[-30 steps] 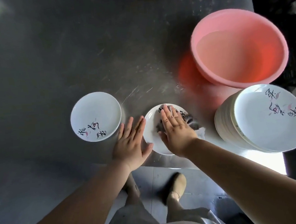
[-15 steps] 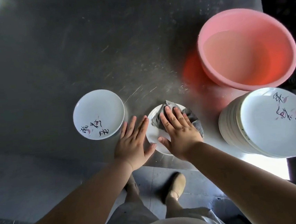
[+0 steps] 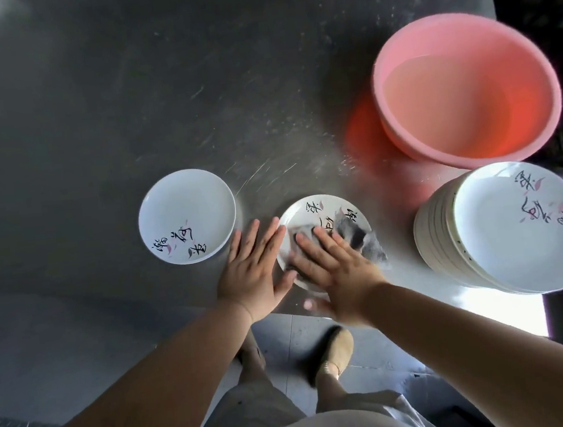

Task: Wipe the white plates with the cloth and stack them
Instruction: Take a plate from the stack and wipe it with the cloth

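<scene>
The right hand (image 3: 339,273) lies flat, fingers straight, pressing the grey cloth (image 3: 354,237) onto the middle plate (image 3: 317,210) near the desk (image 3: 125,108) edge. The left hand (image 3: 255,274), fingers spread, steadies that plate's left rim. One plate (image 3: 185,215) sits left; a stack of plates (image 3: 515,228) stands right, below a pink basin (image 3: 396,64).

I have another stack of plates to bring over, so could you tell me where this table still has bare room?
The far half of the table, beyond the single plate and left of the pink basin, is bare. So is the near left corner. The near right is crowded: the plate being wiped, the cloth, both hands and the plate stack.
</scene>
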`<action>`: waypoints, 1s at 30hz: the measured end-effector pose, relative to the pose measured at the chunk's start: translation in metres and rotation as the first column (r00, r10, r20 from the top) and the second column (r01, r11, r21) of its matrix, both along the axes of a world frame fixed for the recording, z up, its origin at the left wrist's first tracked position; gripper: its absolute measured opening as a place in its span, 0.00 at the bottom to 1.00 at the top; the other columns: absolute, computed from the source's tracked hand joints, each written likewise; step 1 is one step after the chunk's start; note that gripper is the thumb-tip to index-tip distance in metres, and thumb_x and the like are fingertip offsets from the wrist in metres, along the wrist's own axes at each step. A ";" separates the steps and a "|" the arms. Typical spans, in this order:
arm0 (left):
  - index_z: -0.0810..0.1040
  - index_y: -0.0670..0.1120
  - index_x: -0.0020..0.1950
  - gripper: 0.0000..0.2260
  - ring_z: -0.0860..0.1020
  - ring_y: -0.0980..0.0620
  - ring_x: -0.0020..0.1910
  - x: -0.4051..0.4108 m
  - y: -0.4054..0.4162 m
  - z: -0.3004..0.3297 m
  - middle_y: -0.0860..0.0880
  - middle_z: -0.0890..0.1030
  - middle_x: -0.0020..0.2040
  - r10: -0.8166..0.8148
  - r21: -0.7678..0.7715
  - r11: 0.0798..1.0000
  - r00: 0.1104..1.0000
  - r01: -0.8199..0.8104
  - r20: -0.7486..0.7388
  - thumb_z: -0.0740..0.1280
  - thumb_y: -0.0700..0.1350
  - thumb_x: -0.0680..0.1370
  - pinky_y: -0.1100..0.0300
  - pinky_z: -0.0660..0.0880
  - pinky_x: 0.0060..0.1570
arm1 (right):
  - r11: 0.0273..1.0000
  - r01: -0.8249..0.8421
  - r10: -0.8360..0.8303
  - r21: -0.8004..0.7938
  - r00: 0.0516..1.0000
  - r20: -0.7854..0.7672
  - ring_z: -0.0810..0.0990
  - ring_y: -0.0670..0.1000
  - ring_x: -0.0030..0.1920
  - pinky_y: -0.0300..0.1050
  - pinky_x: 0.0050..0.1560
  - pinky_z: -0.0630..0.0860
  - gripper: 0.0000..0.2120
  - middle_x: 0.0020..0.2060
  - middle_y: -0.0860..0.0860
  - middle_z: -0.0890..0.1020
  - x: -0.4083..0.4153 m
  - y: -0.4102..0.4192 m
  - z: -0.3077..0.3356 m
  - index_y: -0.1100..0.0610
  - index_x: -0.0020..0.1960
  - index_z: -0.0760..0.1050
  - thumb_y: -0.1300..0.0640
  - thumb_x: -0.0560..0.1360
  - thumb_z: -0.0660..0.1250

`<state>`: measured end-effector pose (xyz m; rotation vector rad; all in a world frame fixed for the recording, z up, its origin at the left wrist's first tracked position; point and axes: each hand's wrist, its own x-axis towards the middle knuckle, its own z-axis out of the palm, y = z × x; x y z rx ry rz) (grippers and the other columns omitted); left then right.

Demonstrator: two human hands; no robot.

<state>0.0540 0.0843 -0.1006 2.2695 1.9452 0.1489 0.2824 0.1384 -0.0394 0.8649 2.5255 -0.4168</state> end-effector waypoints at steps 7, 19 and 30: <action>0.55 0.48 0.86 0.37 0.52 0.43 0.85 0.000 -0.001 0.000 0.51 0.53 0.87 0.006 0.017 1.000 1.000 -0.006 0.008 0.57 0.64 0.81 0.35 0.55 0.80 | 0.977 0.198 -0.203 0.078 0.977 0.063 0.22 0.58 0.79 0.58 0.82 0.33 0.42 0.78 0.52 0.23 0.007 0.027 0.000 0.47 0.81 0.25 0.26 0.75 0.32; 0.53 0.49 0.86 0.37 0.51 0.45 0.85 -0.001 0.000 -0.005 0.52 0.51 0.87 0.020 0.017 1.000 1.000 -0.020 0.010 0.55 0.66 0.82 0.38 0.51 0.82 | 0.965 0.245 -0.252 0.093 0.965 0.074 0.22 0.60 0.78 0.61 0.81 0.32 0.43 0.78 0.56 0.22 0.007 0.025 -0.002 0.45 0.82 0.26 0.25 0.74 0.32; 0.53 0.49 0.86 0.37 0.51 0.45 0.85 0.001 0.001 -0.005 0.52 0.50 0.87 0.036 -0.003 0.999 0.999 -0.036 0.013 0.55 0.65 0.81 0.38 0.51 0.82 | 0.959 0.255 -0.268 0.127 0.959 0.097 0.26 0.59 0.81 0.62 0.81 0.32 0.43 0.80 0.55 0.25 0.029 0.019 0.001 0.47 0.82 0.28 0.26 0.76 0.35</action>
